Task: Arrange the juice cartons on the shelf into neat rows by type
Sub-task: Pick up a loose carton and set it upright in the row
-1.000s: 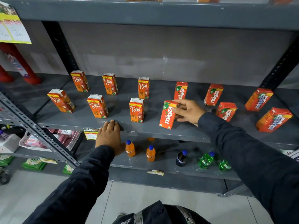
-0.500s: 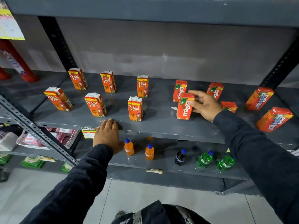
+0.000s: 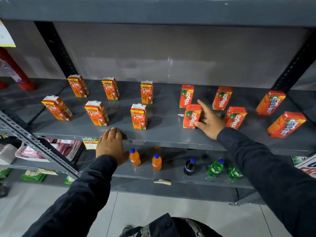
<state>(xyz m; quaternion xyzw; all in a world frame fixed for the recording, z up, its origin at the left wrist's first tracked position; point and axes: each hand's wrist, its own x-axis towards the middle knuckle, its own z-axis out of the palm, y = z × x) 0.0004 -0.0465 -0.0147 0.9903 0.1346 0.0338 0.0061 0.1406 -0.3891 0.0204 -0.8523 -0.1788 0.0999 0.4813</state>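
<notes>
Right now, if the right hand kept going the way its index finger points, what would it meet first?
Probably the back-row Maaza carton: the right hand rests against the front Maaza carton, index aimed up-left just past it. Depth is uncertain.

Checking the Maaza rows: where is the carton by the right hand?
The Maaza carton stands front-row, right of centre on the shelf, right hand against it, between a Real carton and another Maaza.

I see grey metal shelving [image 3: 164,134] with perforated dark uprights [image 3: 56,48] against a plain grey back wall [image 3: 171,53]. The floor [image 3: 153,211] is pale tile. On the lower shelf [image 3: 171,175] stand small drink bottles [image 3: 135,157]. Lighting is even, with soft reflections on the wall.
</notes>
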